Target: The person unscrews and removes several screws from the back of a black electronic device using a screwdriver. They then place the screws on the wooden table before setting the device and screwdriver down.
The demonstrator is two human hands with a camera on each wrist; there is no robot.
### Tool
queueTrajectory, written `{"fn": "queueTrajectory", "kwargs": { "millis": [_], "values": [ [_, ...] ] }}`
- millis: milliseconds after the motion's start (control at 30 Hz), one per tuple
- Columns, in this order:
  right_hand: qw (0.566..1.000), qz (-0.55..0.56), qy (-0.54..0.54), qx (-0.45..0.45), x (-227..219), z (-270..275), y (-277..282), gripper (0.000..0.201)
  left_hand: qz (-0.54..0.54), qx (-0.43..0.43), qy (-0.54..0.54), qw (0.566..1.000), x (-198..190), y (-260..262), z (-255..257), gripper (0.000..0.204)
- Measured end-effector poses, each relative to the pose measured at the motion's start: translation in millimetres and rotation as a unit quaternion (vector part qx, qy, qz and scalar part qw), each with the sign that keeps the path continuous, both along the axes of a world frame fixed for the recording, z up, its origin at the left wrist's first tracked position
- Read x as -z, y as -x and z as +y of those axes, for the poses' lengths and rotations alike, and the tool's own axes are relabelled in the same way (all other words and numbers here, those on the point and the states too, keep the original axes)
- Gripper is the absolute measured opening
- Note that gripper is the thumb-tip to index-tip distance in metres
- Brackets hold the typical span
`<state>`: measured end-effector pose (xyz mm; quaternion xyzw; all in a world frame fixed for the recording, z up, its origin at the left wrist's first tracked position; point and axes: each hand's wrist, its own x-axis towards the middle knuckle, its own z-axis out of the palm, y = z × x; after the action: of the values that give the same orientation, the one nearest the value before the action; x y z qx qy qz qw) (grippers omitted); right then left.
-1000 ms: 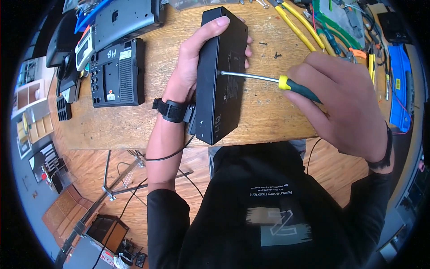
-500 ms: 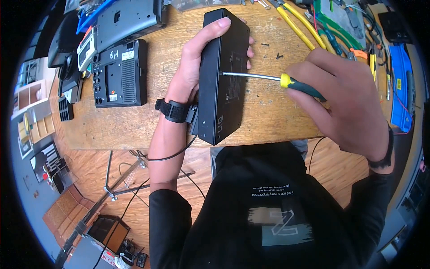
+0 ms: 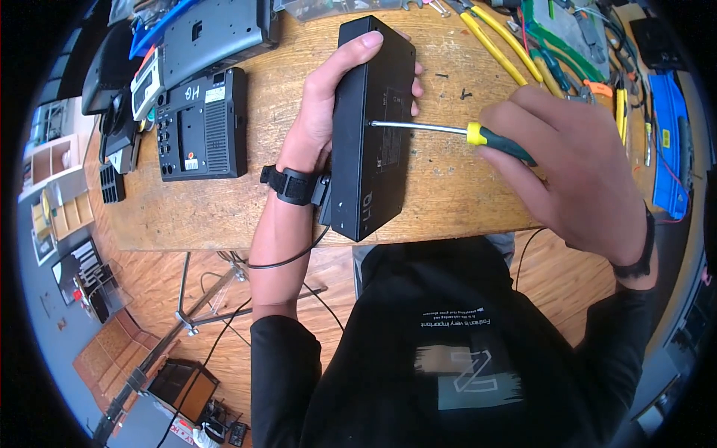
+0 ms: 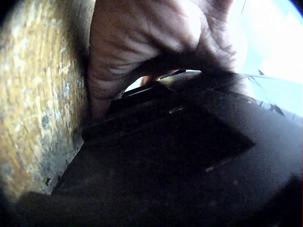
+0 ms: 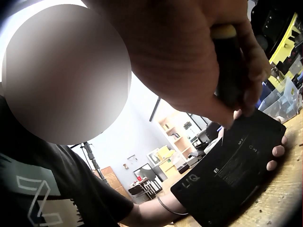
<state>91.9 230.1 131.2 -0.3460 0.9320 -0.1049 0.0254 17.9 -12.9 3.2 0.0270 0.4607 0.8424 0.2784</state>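
Note:
A flat black box with white lettering [image 3: 381, 172] stands on its narrow edge on the wooden table, its labelled face turned to the right. My left hand [image 3: 320, 93] grips it from the left, thumb over the top edge and fingertips showing round the far side. In my right hand [image 3: 560, 168] is a screwdriver [image 3: 504, 145] with a green and yellow handle. Its shaft runs level to the left, the tip at a spot along the box's near edge. The right wrist view shows the screwdriver handle [image 5: 230, 66] enclosed by the fingers. Dark underside fills the left wrist view below the palm [image 4: 151, 38].
Left of the box lies a black device with a vented panel [image 3: 202, 127], a larger dark casing [image 3: 216, 45] behind it. Yellow-handled pliers [image 3: 500, 45] and other tools crowd the back right. Small dark screws [image 3: 466, 95] lie on the table [image 3: 448, 194]. A blue strip [image 3: 668, 149] lies far right.
The whole head view has shifted slightly. The box stays in the left hand's grip, and the screwdriver tip remains at the same spot on its edge, with the right hand nearly unmoved.

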Motion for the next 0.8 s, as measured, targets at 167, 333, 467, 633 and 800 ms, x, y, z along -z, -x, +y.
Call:
{"fn": "queueTrajectory", "kwargs": {
  "millis": [167,333,467,633,800],
  "values": [
    [0.999,0.009,-0.03,0.03,-1.2,-3.8,-3.4,0.026,0.006,0.015,-0.002,1.0,-0.3,1.8,-1.7,0.063],
    [0.998,0.014,-0.065,0.012,4.2,0.1,-0.3,0.026,0.011,0.005,0.0,1.0,-2.2,0.6,0.2,0.063],
    [1.0,0.021,-0.017,-0.013,0.0,-2.8,-1.3,0.028,0.009,0.015,-0.004,1.0,1.9,1.6,-2.4,0.062],
    [1.0,0.007,-0.018,0.016,1.2,-6.5,-1.7,0.028,0.0,0.009,-0.01,1.0,-3.7,1.1,0.7,0.059],
    [0.998,0.029,-0.059,0.006,5.9,-3.4,1.0,0.026,-0.006,0.015,-0.019,1.0,-3.1,0.8,-1.0,0.057]
  ]
}}
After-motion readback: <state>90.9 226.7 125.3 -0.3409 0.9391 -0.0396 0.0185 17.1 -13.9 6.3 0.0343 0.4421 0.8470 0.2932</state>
